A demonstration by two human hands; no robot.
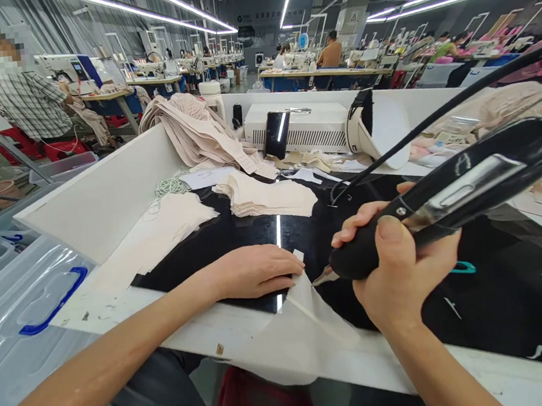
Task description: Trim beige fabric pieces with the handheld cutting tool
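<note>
My right hand (396, 267) is wrapped round a black corded hand tool (449, 200) whose metal tip touches a pale fabric piece (308, 328) at the near table edge. My left hand (253, 271) lies flat, fingers stretched out, pressing the same fabric piece against the black glossy table top (235, 232). The tool's cable arches away to the upper right. The fabric hangs partly over the white front rim of the table.
Stacks of beige fabric pieces (265, 194) and a heap (195, 130) lie at the back. A white machine (306, 128) with a phone (276, 134) leaning on it stands behind. A clear lidded bin with a blue handle (53, 303) sits left. Other people work at distant sewing stations.
</note>
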